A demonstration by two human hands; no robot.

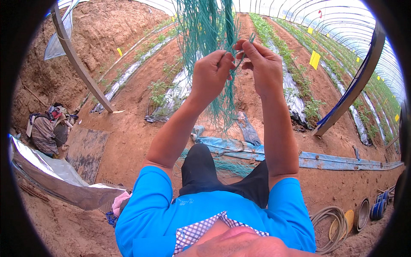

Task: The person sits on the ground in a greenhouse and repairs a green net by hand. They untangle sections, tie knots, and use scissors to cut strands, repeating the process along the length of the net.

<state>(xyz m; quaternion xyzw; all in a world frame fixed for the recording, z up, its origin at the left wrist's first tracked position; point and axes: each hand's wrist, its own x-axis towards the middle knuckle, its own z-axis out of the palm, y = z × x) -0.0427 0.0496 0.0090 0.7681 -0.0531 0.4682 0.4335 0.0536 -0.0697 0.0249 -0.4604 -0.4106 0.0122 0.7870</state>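
Long strands of green plastic twine [205, 35] hang in a thick bundle in front of me. My left hand [213, 75] is raised at the bundle, its fingers closed on a few green strands. Close beside it on the right, my right hand [261, 64] pinches a piece of the same twine between thumb and fingers, with a short end sticking up above the fingertips. A thin length of twine runs between the two hands. More green twine [232, 165] lies loose on the ground by my knees.
Planted rows with silver plastic mulch [293, 96] run back through the greenhouse. Posts stand at left [82, 66] and right [353, 83]. A blue plastic sheet [340, 161] crosses the ground. A coiled hose [332, 221] and metal basin [362, 214] lie lower right; bundled cloth [45, 133] lies left.
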